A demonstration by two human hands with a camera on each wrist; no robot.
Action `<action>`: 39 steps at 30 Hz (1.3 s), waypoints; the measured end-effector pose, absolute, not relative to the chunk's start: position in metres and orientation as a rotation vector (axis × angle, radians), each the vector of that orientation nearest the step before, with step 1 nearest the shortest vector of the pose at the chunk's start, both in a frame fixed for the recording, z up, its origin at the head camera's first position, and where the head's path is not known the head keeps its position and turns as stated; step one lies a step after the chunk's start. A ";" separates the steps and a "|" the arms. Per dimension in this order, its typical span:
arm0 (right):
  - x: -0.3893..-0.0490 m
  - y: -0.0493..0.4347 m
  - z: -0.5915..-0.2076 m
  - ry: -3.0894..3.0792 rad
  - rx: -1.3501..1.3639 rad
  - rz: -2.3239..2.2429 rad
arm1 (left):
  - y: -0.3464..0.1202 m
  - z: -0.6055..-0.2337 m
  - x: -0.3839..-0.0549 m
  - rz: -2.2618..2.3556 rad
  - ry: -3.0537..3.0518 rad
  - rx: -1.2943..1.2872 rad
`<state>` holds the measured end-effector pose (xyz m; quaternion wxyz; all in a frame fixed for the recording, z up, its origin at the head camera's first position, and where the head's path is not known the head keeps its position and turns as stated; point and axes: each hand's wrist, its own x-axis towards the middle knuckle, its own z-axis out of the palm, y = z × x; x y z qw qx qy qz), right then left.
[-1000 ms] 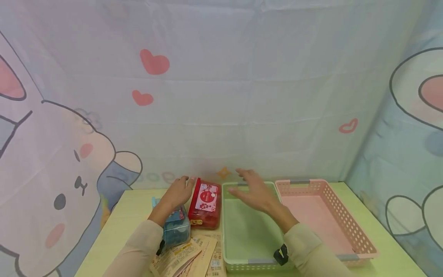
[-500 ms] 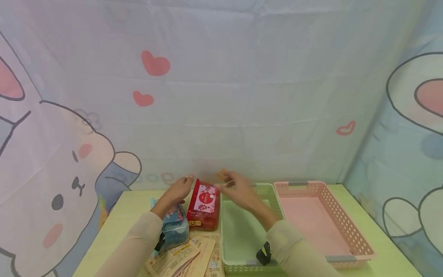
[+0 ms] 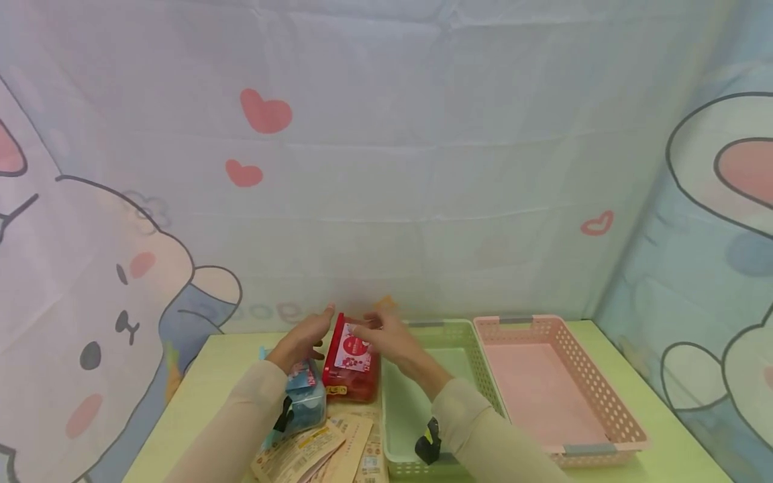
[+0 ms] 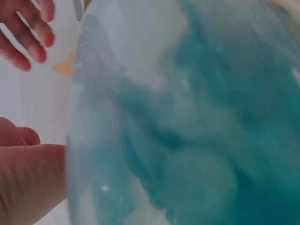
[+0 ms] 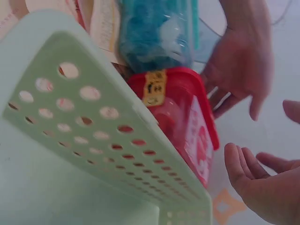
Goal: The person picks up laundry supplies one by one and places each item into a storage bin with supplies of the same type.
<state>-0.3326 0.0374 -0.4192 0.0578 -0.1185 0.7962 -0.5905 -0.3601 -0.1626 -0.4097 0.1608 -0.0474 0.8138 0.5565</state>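
A red see-through box [image 3: 361, 391] with a pink-and-white label stands on the table beside the green basket [image 3: 398, 419]. My left hand [image 3: 302, 339] hovers at the box's left side, above a clear container with blue contents [image 3: 306, 408]; its fingers are loosely spread. My right hand [image 3: 395, 343] reaches over the box's right part, thumb and fingers apart. In the right wrist view both hands flank the red lid [image 5: 206, 110], and I cannot tell whether any finger touches it. Blue contents [image 4: 201, 126] fill most of the left wrist view.
Several flat paper packets [image 3: 311, 451] lie at the front, below the two boxes. A pink basket [image 3: 546, 376] stands right of the green one. Behind the table hangs a cloth backdrop [image 3: 374, 201] with cartoon prints.
My right hand has moved left, from over the green basket to the red box. My left hand has shifted only slightly, staying between the two boxes.
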 end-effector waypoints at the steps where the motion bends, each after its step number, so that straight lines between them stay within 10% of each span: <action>1: -0.333 0.034 -0.420 2.415 -0.341 -1.779 | -0.162 -0.410 -0.362 1.624 2.285 -0.153; 39: -0.341 -0.017 -0.445 2.433 -0.192 -1.690 | -0.150 -0.437 -0.379 1.874 1.849 -0.233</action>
